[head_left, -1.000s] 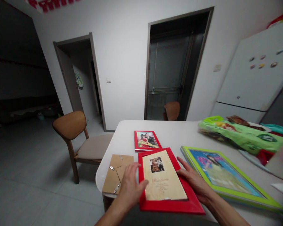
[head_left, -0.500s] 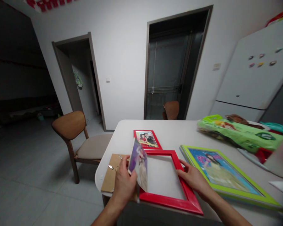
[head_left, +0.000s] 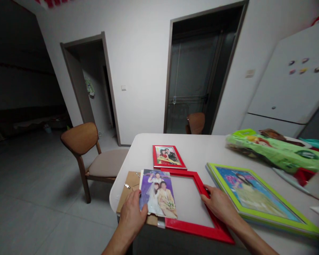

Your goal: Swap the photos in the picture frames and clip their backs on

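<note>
A large red picture frame (head_left: 202, 226) lies on the white table (head_left: 202, 148), with nothing inside its opening. My left hand (head_left: 131, 216) pinches the left edge of a photo print (head_left: 157, 194) that lies face up across the frame's left side. Under the print, a brown backing board (head_left: 129, 186) with metal clips rests at the table's left edge. My right hand (head_left: 220, 206) presses down on the frame's right rail, fingers curled over it. A small red framed photo (head_left: 168, 157) lies just beyond.
A large green-framed picture (head_left: 257, 200) lies right of the red frame. Green plastic packets (head_left: 276, 150) sit at the back right. A wooden chair (head_left: 90, 156) stands left of the table. A white fridge (head_left: 289, 85) is at the far right, and two dark doorways are behind.
My left hand lifted the print out of the large red frame, turned it over, and laid it picture side up on the frame's left side. My right hand stayed on the right rail.
</note>
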A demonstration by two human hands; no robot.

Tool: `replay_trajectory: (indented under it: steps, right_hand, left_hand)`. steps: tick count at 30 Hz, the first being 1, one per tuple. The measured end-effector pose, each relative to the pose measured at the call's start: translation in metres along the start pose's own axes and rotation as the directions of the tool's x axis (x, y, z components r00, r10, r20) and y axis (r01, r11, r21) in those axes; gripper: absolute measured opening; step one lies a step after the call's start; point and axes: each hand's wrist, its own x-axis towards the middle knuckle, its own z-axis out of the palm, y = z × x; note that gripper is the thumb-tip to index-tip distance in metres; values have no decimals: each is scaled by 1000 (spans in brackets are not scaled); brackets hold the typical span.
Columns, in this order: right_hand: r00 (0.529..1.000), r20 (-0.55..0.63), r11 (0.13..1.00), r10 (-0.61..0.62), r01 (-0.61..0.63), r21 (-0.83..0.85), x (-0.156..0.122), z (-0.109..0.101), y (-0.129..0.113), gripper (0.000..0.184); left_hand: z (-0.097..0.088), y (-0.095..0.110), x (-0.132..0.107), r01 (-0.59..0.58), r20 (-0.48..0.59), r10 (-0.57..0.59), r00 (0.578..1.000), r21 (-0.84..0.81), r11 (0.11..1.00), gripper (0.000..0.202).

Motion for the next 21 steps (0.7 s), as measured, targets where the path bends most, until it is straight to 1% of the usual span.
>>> replay_trajectory:
  steps: [3,5,6,8,9,10,12,14,16,17,19,21]
  right_hand:
    - [998,-40,999,-39,38,-18,1,1,1,35]
    - [990,-112,997,-81,81,-7,0,-2,-4,35]
    - [985,-144,995,-95,99,25,0,-3,-9,36]
    - [985,-155,978,-78,106,180,-2,-5,-22,39]
    - [991,-121,950,-56,90,298,-3,-4,-31,40]
    - [997,-65,902,-32,57,428,-4,-2,-40,42]
    - [996,86,752,9,-63,656,-5,4,-59,47]
    - [969,245,578,13,-207,790,-5,12,-77,52]
    - [934,354,427,-37,-305,851,-5,17,-91,49]
    - [921,384,369,-72,-333,868,-4,18,-97,45]
    - [909,401,279,-112,-358,891,-3,12,-107,36]
    - [918,380,202,-111,-354,913,-3,-1,-116,31]
  left_hand:
    - [2,-3,-1,-27,-3,27,1000,77,997,37]
    - [2,-5,-1,-38,-10,39,999,97,995,37]
    - [3,-5,-2,-44,-16,46,999,101,994,37]
    - [3,-3,-3,-66,-27,69,997,98,993,37]
    - [3,-1,-3,-82,-32,86,996,91,992,36]
    - [4,1,-4,-103,-35,106,994,81,991,36]
    - [5,8,-7,-157,-26,159,987,49,986,38]
    - [8,14,-10,-232,7,232,973,6,973,43]
    - [12,19,-12,-293,54,294,954,-31,956,49]
    - [14,21,-12,-311,74,313,947,-42,949,52]
    - [18,23,-10,-321,90,325,941,-52,946,60]
    - [21,24,-5,-320,51,325,944,-79,944,64]
